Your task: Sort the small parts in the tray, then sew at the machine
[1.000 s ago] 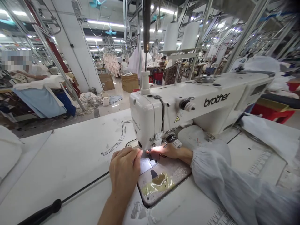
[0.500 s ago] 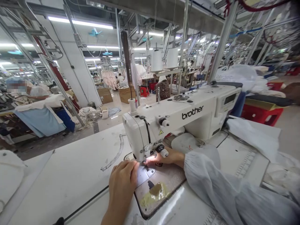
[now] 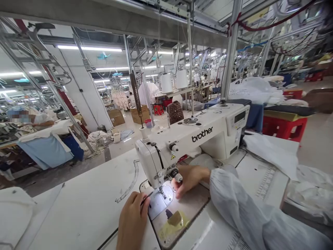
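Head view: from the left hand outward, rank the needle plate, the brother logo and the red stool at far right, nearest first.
From the left hand:
1. Needle plate, just right of its fingertips, under the machine head.
2. Brother logo, up on the machine arm, to the right.
3. Red stool, beyond the table, far right.

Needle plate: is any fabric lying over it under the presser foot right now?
No: the needle plate shines bare under the machine lamp, with the left hand and right hand beside it.

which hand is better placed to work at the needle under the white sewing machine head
Right, probably. The right hand sits beside the needle under the white sewing machine head, its fingers at the round metal needle plate. The left hand rests farther out, at the plate's left edge.
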Motion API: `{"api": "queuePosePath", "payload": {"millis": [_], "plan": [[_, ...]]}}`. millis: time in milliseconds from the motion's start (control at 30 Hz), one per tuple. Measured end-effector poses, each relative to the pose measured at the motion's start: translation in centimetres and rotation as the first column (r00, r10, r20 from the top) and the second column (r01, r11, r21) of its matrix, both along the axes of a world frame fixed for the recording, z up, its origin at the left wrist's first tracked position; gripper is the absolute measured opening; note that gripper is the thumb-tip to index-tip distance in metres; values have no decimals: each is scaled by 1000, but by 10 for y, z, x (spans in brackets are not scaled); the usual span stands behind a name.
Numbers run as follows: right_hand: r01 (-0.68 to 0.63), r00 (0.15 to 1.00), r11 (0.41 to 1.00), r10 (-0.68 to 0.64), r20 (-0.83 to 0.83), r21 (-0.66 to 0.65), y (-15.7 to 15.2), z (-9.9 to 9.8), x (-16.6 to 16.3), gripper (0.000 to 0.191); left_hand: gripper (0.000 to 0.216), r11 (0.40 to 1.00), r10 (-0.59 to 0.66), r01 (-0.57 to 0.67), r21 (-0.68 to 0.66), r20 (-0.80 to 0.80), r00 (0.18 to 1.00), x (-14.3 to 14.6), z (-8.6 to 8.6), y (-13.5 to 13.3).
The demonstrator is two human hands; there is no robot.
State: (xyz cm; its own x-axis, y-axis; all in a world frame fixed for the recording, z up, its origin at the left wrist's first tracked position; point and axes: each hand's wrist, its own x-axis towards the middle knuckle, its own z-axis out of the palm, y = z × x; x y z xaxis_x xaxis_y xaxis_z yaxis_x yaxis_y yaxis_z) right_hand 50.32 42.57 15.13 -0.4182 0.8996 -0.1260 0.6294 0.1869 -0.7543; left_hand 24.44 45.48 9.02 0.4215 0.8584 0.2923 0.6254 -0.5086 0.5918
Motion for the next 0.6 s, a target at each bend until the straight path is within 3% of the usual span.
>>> {"api": "queuePosePath", "payload": {"millis": [133, 233, 333, 367, 433, 500, 600], "plan": [[-185, 983, 978, 183, -28, -94, -17, 7, -24, 11, 28, 999, 52, -52, -4, 69, 996, 2, 7, -3], [-281, 934, 932, 212, -286, -227, -33, 6, -62, 15, 31, 999, 49, -49, -3, 87, 995, 0, 23, -9], [-238, 821, 915, 9, -571, -327, -45, -3, -107, 44, 32, 993, 88, -80, -88, 94, 992, -6, 42, -15], [-184, 748, 920, -97, -656, -346, -47, -7, -120, 50, 30, 989, 90, -81, -124, 72, 993, -8, 46, -17], [-73, 518, 903, -328, -790, -423, -49, -14, -144, 52, 27, 985, 87, -83, -149, 19, 996, -16, 51, -22], [-28, 316, 837, -512, -799, -547, -49, -18, -163, 45, 28, 993, 40, -40, -111, 2, 999, -31, 48, -29], [10, 150, 658, -746, -650, -753, -49, -18, -181, 33, 34, 999, 2, -2, 37, 24, 1000, -68, 39, -45]]}}
